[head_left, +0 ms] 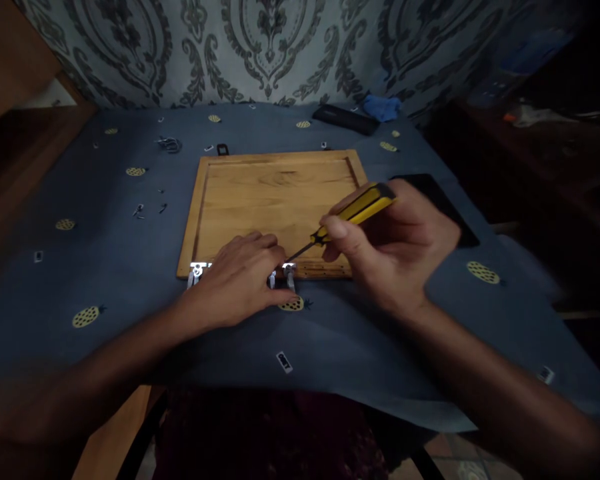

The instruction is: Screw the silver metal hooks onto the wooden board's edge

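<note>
A wooden board (275, 190) with a raised frame lies flat on the cloth-covered table. Along its near edge sits a shiny metal hook rail (197, 272), its hooks pointing toward me. My left hand (243, 280) is closed over the middle of this rail, fingers on the board and thumb along the near side, hiding part of the rail. Gripped in my right hand (405, 243) is a yellow and black screwdriver (364, 207), tilted down to the left. Its tip reaches the right end of the rail; the screw there is too small to make out.
Several small screws (139, 209) lie left of the board, with a bunch of metal hooks (169, 144) farther back. A black case (345, 120) and a blue cloth (383, 107) are at the back. A dark flat tablet-like object (443, 207) lies to the right, partly behind my right hand.
</note>
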`<state>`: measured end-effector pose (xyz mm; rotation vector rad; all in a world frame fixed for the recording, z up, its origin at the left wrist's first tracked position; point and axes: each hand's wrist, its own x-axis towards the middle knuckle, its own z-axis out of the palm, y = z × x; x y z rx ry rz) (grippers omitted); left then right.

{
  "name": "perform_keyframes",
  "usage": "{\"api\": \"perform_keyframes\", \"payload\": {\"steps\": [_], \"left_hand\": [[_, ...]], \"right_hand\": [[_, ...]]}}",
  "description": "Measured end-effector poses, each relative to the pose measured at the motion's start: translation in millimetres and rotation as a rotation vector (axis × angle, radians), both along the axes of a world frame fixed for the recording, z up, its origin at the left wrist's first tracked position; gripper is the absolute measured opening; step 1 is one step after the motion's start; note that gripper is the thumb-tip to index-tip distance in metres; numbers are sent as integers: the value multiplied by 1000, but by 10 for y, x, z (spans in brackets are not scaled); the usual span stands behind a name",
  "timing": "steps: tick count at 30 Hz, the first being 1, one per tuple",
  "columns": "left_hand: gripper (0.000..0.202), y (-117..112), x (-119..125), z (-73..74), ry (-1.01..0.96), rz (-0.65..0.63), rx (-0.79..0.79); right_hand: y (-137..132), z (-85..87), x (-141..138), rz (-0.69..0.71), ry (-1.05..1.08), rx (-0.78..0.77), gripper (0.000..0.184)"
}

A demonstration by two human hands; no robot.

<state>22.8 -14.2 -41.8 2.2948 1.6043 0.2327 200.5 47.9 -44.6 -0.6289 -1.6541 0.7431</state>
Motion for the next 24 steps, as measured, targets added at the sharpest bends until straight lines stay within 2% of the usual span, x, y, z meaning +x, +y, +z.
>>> {"api": "perform_keyframes", "payload": {"steps": [4, 11, 19, 24], "left_hand": [[37, -2, 2, 7, -7, 0, 0], [38, 0, 12, 27, 23, 10, -17], [36, -3, 13, 31, 11, 18, -27], [34, -4, 0, 4, -7, 6, -4]], "right_hand": [[25, 55, 2, -16, 67, 60, 26], [51, -42, 2, 1, -88, 13, 38], [29, -65, 0, 4, -111, -14, 38], [18, -49, -1, 80, -106, -2, 33]]}}
